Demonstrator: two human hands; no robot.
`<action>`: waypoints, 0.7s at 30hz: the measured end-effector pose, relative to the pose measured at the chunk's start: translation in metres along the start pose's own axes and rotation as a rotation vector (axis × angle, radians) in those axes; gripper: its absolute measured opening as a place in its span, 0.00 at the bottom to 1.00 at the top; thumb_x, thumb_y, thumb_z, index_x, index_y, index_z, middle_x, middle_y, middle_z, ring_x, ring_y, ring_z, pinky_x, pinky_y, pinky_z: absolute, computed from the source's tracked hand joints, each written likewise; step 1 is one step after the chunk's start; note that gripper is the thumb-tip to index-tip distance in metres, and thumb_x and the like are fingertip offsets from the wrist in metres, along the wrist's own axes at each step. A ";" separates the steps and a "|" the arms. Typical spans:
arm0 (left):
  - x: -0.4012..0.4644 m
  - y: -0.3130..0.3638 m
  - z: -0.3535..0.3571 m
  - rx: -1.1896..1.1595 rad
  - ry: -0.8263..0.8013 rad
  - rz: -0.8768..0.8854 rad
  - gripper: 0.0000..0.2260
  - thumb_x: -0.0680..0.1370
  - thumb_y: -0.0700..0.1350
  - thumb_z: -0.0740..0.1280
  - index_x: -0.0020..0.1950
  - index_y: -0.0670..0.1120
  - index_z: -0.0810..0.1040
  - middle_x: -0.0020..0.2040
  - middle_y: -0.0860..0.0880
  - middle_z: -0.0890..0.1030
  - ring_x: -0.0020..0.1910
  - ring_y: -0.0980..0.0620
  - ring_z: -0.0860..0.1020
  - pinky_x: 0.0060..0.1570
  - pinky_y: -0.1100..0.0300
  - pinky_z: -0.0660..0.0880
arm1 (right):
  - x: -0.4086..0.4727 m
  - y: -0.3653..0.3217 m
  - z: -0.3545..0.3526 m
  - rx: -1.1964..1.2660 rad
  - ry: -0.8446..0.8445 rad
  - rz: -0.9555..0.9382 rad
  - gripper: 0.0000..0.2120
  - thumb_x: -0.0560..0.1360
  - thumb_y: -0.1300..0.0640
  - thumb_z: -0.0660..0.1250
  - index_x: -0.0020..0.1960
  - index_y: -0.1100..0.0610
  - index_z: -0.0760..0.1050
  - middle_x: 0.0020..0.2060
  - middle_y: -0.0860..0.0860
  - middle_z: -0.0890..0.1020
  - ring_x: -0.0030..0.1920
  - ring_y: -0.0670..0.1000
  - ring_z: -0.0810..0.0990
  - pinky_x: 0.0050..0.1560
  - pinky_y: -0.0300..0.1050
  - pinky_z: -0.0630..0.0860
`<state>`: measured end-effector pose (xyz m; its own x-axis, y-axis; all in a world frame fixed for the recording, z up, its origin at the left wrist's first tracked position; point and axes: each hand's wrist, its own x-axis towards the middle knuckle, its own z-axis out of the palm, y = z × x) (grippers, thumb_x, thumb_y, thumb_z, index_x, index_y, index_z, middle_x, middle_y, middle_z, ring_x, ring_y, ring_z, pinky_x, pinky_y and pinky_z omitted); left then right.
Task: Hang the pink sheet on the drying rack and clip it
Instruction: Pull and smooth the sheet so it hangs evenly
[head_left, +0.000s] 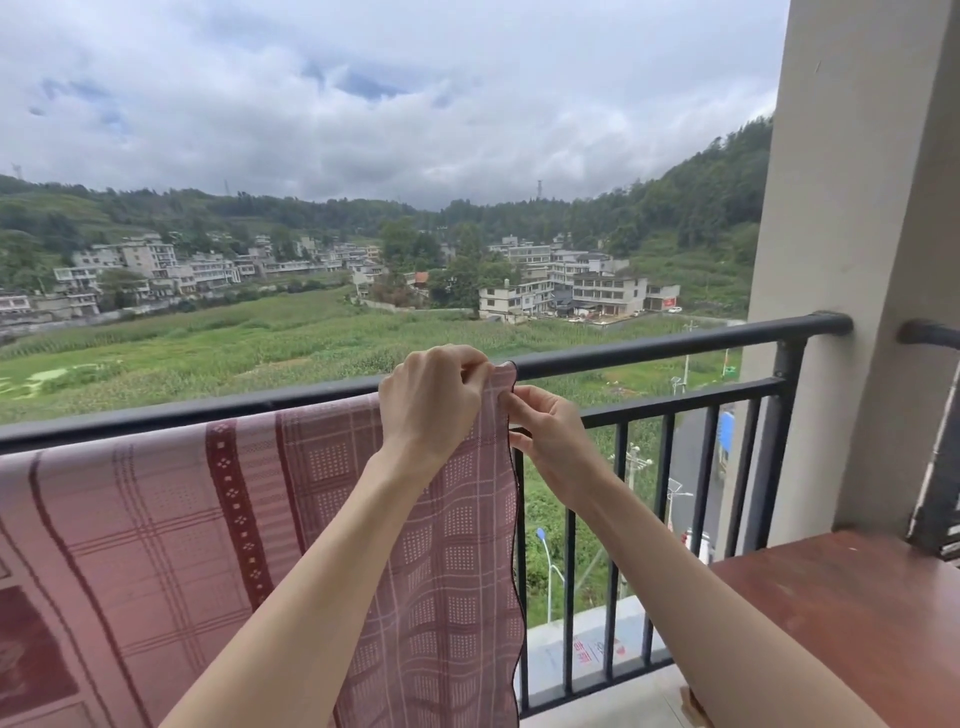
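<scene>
We take the black balcony railing (649, 349) as our reference. The pink sheet (208, 519) is draped over its top rail and hangs down on our side, covering the bars from the frame's left edge to a point right of centre. The sheet carries a woven check with darker maroon bands; its right edge, trimmed in a dark line, falls in a wavy vertical down the bars.

The left hand (434, 402) sits at the top rail, at the sheet's upper right corner. Its fingers are curled and pinch the fabric just where the cloth crosses the rail. The right hand (550, 431) is just below the rail and just right of the sheet's edge; its thumb and fingertips pinch that edge. The two hands lie close together, nearly touching, both gripping the same corner of the sheet. We see no clip in either hand; whether anything small is hidden inside the fingers, we cannot tell.

To the right of the railing stands a beige pillar (841, 208), into which the top rail ends. Below and right of the railing, near the pillar, lies a reddish-brown table surface (857, 613). A dark object leans at the frame's right edge above that table; we cannot identify it. Beyond the railing we record green fields, a cluster of pale buildings, wooded hills and an overcast sky.
</scene>
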<state>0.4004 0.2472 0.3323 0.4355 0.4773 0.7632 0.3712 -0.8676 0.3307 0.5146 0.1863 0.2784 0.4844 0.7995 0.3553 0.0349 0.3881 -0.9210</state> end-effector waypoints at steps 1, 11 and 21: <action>-0.003 -0.002 -0.001 0.047 -0.005 0.034 0.08 0.77 0.48 0.64 0.49 0.49 0.82 0.43 0.50 0.85 0.40 0.50 0.81 0.37 0.58 0.76 | -0.002 0.003 0.000 -0.033 -0.007 0.004 0.07 0.76 0.55 0.64 0.46 0.57 0.79 0.40 0.50 0.83 0.45 0.48 0.81 0.52 0.46 0.75; -0.046 0.012 0.022 0.098 -0.031 0.390 0.13 0.77 0.43 0.64 0.62 0.45 0.77 0.62 0.46 0.78 0.65 0.46 0.73 0.71 0.44 0.59 | -0.049 0.015 -0.050 -0.954 0.171 -0.212 0.25 0.77 0.50 0.62 0.71 0.56 0.63 0.68 0.51 0.71 0.68 0.48 0.68 0.69 0.46 0.64; -0.130 0.089 0.140 -0.098 -0.416 0.551 0.21 0.79 0.48 0.61 0.72 0.48 0.65 0.73 0.44 0.65 0.73 0.44 0.60 0.72 0.43 0.56 | -0.188 0.016 -0.179 -1.569 0.464 0.069 0.29 0.77 0.41 0.56 0.75 0.48 0.54 0.75 0.51 0.58 0.75 0.50 0.53 0.73 0.54 0.49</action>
<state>0.4916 0.1276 0.1854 0.8244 -0.0392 0.5646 -0.0613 -0.9979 0.0203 0.5801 -0.0399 0.1686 0.7179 0.4841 0.5004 0.6647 -0.6903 -0.2857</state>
